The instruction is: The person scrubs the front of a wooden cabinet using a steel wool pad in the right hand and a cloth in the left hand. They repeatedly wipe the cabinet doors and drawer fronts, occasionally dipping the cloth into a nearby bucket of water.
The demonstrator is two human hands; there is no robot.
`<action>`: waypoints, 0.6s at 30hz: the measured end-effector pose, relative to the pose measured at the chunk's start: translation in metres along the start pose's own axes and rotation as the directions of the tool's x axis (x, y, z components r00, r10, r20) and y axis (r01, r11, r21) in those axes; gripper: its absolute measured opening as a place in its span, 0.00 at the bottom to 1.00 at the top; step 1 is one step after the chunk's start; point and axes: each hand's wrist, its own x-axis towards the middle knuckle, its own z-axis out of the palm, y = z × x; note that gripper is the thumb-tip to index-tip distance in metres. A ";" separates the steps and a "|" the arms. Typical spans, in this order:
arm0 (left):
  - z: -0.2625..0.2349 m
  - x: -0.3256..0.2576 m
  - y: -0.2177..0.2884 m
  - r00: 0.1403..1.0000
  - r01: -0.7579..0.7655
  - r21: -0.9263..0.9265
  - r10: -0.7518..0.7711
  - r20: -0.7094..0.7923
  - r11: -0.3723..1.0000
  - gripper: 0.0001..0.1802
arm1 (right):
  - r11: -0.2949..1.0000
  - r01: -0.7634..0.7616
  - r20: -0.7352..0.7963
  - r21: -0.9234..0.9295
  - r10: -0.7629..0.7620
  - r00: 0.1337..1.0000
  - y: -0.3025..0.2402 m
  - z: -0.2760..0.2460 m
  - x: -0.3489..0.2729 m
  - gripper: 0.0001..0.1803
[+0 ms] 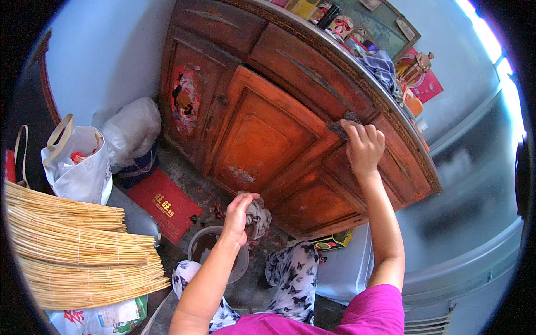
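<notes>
1. A wooden cabinet (273,131), reddish brown with worn patches, stands against the wall ahead of the seated worker, its doors and drawers facing the hands.

2. The worker's right hand (365,148) is clenched around a dark scrubbing pad (338,130), pressed to the frame just under the drawers.

3. The worker's left hand (237,218), well apart from the right, is lower down, with a grey rag (259,218) bunched against its palm; whether the fingers close on the rag is hard to tell from this angle.

4. The step in hand looks like scrubbing. Even strokes along the grain, with the pad kept flat, should serve best; the moulded edges probably call for a folded corner, and a light touch would spare the finish.

5. Scraps of torn paper (186,101) cling to the left door; such patches would likely need softening before harder rubbing.

6. Below the rag, a clear plastic tub (241,270) sits between the worker's knees, handy for catching drips.

7. Farther left lie a red carton (162,204) and bundled reeds (84,245), near a white bag (84,176).
</notes>
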 end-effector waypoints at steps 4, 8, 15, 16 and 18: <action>-0.008 0.002 0.002 1.000 -0.029 0.004 0.029 0.004 1.000 0.13 | 0.991 0.086 -0.205 0.101 -0.064 0.977 -0.042 0.045 0.058 0.19; 0.004 0.012 -0.002 0.996 -0.089 0.072 0.091 -0.025 0.993 0.12 | 0.988 0.128 -0.333 0.091 -0.091 0.938 -0.099 0.097 0.146 0.10; 0.009 0.019 -0.003 0.998 -0.017 0.046 0.020 -0.063 0.999 0.13 | 0.989 0.101 -0.257 0.112 -0.069 0.964 -0.081 0.080 0.125 0.11; 0.005 0.019 -0.005 0.998 -0.020 0.042 0.023 -0.062 0.999 0.13 | 0.985 0.089 -0.240 0.146 -0.052 0.969 -0.069 0.072 0.100 0.14; 0.001 0.017 -0.008 0.994 -0.087 0.111 0.094 -0.061 0.990 0.13 | 0.979 0.050 -0.199 0.196 -0.011 0.980 -0.041 0.048 0.053 0.19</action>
